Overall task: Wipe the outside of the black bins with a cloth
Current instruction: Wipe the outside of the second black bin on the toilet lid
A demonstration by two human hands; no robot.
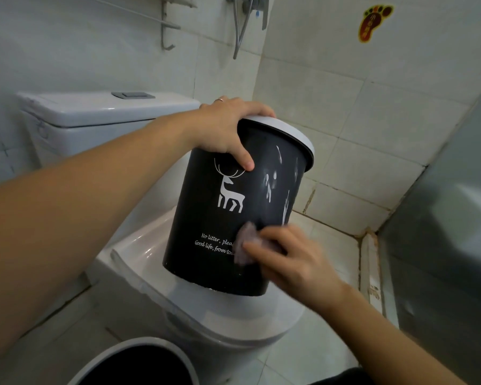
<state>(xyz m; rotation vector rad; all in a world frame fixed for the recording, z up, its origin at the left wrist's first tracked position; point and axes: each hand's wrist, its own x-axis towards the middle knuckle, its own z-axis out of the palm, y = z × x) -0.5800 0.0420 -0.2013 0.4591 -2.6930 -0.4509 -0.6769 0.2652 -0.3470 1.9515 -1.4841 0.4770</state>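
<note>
Head view: my left grip clasps the pale rim of the black bin, which rests tilted on the closed toilet lid. My right grip presses a pinkish cloth to its lower wall. The bin bears a white deer and reads "No litter, plea…" and "Good life, from to…"; pale streaks mark its right side.

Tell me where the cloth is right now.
In the head view, the cloth sits low on the black bin's side, under the right hand's fingers, right of the printed lettering.
</note>
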